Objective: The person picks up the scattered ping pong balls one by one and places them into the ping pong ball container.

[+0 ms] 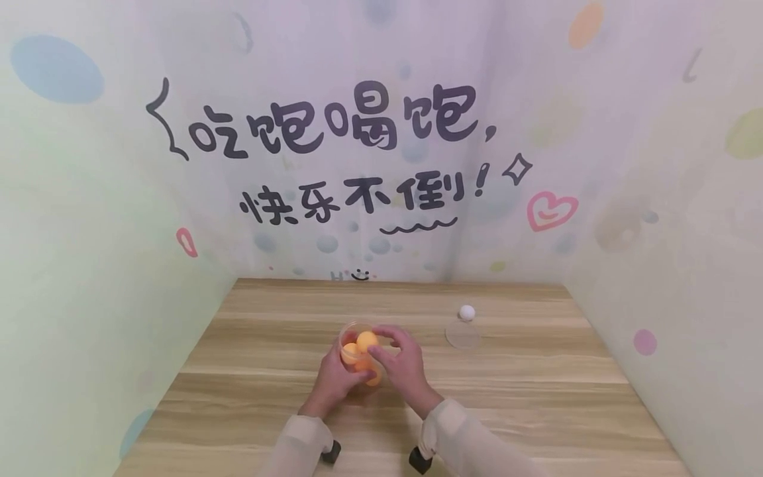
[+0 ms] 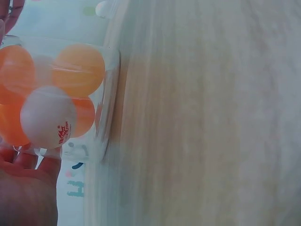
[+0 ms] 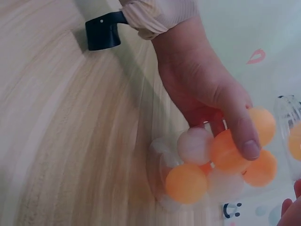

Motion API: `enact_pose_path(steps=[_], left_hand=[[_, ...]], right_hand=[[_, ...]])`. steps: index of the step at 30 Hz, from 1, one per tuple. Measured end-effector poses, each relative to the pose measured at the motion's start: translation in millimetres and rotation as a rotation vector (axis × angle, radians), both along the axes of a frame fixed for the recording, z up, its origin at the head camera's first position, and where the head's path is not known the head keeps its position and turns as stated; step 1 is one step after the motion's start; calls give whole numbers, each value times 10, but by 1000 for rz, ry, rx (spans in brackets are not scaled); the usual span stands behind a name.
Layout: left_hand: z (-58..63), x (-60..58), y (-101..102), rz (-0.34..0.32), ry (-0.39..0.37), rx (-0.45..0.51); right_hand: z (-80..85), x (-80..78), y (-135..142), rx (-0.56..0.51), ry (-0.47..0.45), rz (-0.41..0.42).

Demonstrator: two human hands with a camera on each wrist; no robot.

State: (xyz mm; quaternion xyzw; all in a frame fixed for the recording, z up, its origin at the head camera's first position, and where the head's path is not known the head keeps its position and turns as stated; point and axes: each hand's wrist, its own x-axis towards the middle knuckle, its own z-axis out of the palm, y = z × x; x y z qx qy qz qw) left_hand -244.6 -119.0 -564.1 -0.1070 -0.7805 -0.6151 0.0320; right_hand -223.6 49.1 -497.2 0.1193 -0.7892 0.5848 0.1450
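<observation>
My left hand (image 1: 340, 377) grips a clear plastic jar (image 1: 356, 326), its thumb across the near side. Orange and white table tennis balls show through the wall, including a white ball (image 2: 48, 117) with red print. At the jar's mouth, my right hand (image 1: 406, 364) pinches an orange table tennis ball (image 1: 367, 342) between thumb and fingers. Another orange ball (image 1: 350, 353) lies just inside the rim. In the right wrist view the left thumb (image 3: 240, 127) crosses the jar, while only the right fingertips (image 3: 297, 188) show at the edge.
A round clear lid (image 1: 463, 335) lies flat on the wooden table (image 1: 524, 397) to the right. A loose white ball (image 1: 467, 313) sits just behind it. Printed curtain walls (image 1: 381, 245) enclose the back and sides.
</observation>
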Motion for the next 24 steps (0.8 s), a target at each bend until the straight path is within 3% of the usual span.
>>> enact_pose_path(steps=[6, 18, 24], left_hand=[[5, 5, 6, 18, 8, -18], [-11, 14, 19, 19, -12, -15], [-16, -3, 14, 24, 0, -11]], right_hand=[[-46, -16, 11, 3, -9, -13], [-126, -8, 43, -58, 58, -1], [199, 223, 41, -80, 84, -21]])
